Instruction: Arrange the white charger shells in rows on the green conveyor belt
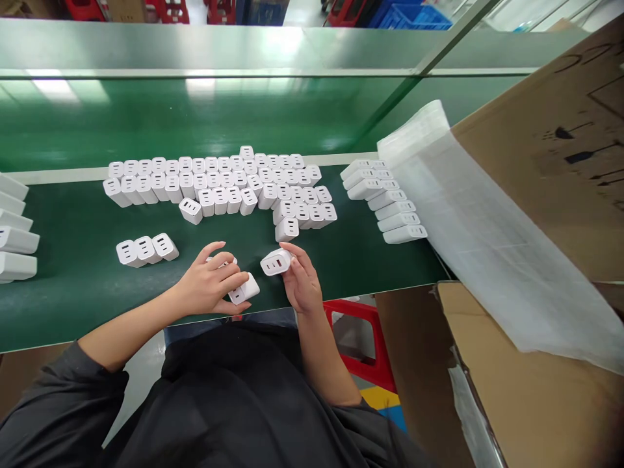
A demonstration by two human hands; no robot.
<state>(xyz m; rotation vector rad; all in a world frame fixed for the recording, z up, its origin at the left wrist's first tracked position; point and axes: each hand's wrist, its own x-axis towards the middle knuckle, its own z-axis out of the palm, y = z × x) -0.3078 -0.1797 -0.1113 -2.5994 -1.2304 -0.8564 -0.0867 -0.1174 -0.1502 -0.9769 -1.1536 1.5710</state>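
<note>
The right hand (303, 284) has fingers and thumb clamped on a white multi-port charger (275, 262). To its near left, a second charger (251, 287) lies under the left hand (209, 284), long axis near-left to far-right; whether those curved fingers grip it, I cannot tell. No brand is legible; the right-hand carton (517, 140) bears umbrella symbols (565, 132).

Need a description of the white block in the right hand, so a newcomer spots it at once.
Find the long green table, then its near edge, by the dark shirt. There the right hand holds one white block, slotted end showing. Unlike the two blocks partly covered by the left hand, it's the only one in the right hand.
</note>
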